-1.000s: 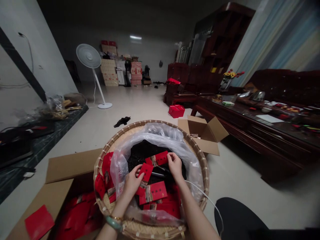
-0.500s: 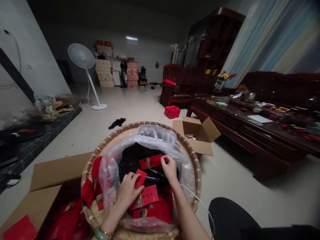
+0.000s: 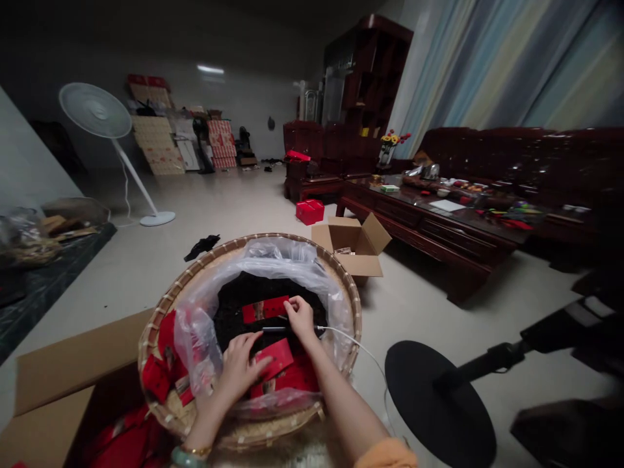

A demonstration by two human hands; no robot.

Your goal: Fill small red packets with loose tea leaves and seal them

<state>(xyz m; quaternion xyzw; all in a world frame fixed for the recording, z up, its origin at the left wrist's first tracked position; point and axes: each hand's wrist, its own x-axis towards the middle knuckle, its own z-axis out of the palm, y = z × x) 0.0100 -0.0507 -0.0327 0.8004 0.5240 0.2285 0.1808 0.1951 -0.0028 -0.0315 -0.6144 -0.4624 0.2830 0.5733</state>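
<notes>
A round woven bamboo tray (image 3: 312, 250) holds a clear plastic bag (image 3: 199, 344) lined around a heap of dark loose material (image 3: 244, 302). My right hand (image 3: 299, 318) pinches the end of a red envelope (image 3: 260, 309) lying on that heap. My left hand (image 3: 236, 370) rests with its thumb on a second red envelope (image 3: 275, 359). Between the hands lies a thin metal rod-like tool (image 3: 275, 329), and a white cable (image 3: 355, 341) runs from it over the tray's rim. More red envelopes (image 3: 158, 377) sit along the tray's left side, partly behind the plastic.
An open cardboard box (image 3: 63, 396) full of red packets stands at lower left, and another (image 3: 353, 244) stands beyond the tray. A black fan base (image 3: 439, 403) sits at lower right. A dark wooden table (image 3: 429, 221) stands further right.
The whole view has swung to the right-hand side of the room, bringing the black fan base in. The metal tool now lies level between my hands, and my left hand sits lower on the envelope.
</notes>
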